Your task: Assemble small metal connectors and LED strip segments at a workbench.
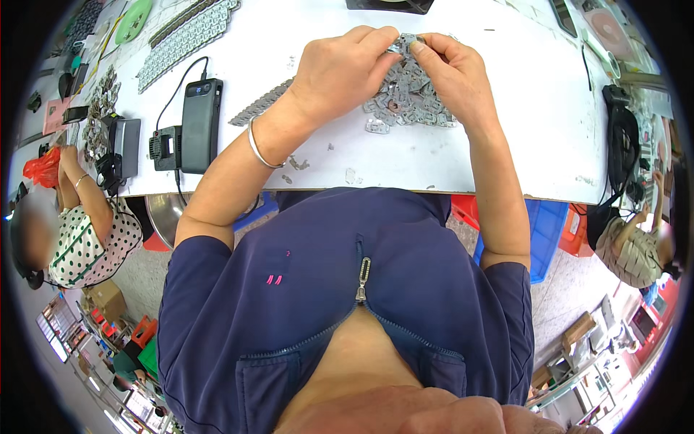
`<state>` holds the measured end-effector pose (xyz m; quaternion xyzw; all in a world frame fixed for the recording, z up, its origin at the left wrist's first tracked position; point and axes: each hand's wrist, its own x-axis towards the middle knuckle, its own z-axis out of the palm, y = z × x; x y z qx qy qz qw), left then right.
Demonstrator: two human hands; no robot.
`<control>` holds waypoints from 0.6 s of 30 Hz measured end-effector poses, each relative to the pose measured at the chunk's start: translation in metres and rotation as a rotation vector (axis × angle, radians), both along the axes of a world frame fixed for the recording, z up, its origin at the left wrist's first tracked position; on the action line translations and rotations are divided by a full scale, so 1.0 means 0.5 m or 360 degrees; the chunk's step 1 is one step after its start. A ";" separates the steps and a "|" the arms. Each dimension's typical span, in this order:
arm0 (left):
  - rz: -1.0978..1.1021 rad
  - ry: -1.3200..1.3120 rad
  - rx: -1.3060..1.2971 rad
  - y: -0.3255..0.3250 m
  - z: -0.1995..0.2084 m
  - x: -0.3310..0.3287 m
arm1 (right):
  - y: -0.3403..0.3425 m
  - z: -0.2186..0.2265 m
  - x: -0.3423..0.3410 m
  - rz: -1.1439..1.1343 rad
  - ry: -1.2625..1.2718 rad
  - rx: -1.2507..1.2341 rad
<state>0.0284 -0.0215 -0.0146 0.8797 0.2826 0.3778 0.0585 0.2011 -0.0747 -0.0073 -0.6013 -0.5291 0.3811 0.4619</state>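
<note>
I see left hand (340, 72) and right hand (452, 72) pinching same small metal piece (403, 45) at 12 o'clock, above grey parts pile (408, 98) on white table (506, 145). Risk, I judge: piece slips from fingertips, vanishes among look-alike parts.
</note>
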 end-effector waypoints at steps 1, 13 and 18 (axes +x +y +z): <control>0.0004 0.0001 0.0003 0.000 0.001 -0.001 | 0.003 0.000 -0.003 0.0004 0.0001 0.0003; 0.0137 0.0131 -0.0010 0.022 -0.011 -0.015 | 0.064 0.003 -0.016 0.0107 -0.0113 -0.0345; 0.0158 0.0120 -0.0021 0.025 -0.003 -0.008 | 0.068 0.012 -0.010 0.0096 -0.0087 -0.0283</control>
